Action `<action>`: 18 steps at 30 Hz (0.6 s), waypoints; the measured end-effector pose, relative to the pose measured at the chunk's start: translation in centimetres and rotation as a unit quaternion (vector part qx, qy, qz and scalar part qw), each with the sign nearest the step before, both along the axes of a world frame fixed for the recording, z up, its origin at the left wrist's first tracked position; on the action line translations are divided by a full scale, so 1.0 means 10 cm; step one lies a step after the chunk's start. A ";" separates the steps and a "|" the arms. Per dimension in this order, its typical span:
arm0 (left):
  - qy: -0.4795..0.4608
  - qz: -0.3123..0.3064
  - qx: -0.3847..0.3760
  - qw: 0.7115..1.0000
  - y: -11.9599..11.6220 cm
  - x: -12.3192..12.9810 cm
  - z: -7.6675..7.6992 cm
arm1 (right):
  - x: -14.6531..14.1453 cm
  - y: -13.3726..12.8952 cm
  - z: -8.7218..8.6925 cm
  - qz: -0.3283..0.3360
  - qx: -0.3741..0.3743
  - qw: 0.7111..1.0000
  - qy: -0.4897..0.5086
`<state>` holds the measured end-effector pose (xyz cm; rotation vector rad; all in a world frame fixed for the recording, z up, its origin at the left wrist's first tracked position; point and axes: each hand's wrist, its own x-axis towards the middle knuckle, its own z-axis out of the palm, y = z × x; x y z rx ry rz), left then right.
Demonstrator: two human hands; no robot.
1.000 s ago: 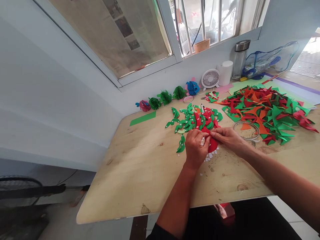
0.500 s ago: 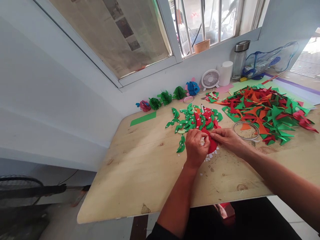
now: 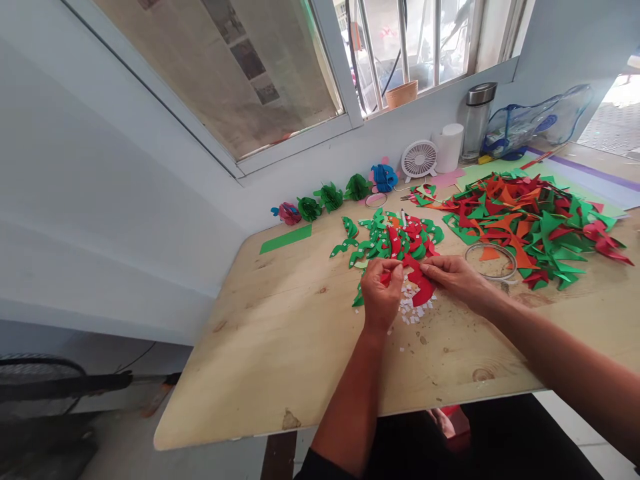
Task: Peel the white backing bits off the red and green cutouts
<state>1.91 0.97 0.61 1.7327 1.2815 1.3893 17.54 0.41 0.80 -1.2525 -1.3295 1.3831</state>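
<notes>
Between my hands is a curved red paper piece [image 3: 423,291]. My right hand [image 3: 453,277] pinches its upper right edge between thumb and finger. My left hand [image 3: 383,288] is closed at the piece's left side, thumb and fingertips together; what it pinches, if anything, is too small to make out. Small white paper squares [image 3: 411,313] lie scattered under and beside the red piece. Just beyond my hands is a pile of green and red cut shapes [image 3: 383,237], many carrying small white squares.
On the right are a large heap of paper scraps [image 3: 530,220] and a tape ring [image 3: 491,261]. Along the wall stand folded paper figures [image 3: 331,195], a small white fan [image 3: 419,160] and a glass bottle [image 3: 479,123]. A green strip [image 3: 285,239] lies at the back left.
My left hand has moved left and away from the red piece's middle, uncovering more of it and the white squares. My right hand has stayed nearly still.
</notes>
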 end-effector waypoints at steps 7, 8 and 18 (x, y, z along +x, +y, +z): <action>-0.192 0.113 -0.071 0.972 0.21 -0.18 -0.07 | 0.03 0.03 -0.05 -0.025 -0.029 0.999 0.009; -0.199 0.129 -0.081 0.968 0.24 -0.20 -0.08 | 0.04 0.03 -0.05 -0.025 -0.031 0.999 0.012; -0.010 0.128 -0.097 0.987 0.31 -0.58 0.06 | 0.05 0.04 -0.03 -0.032 -0.019 0.999 0.035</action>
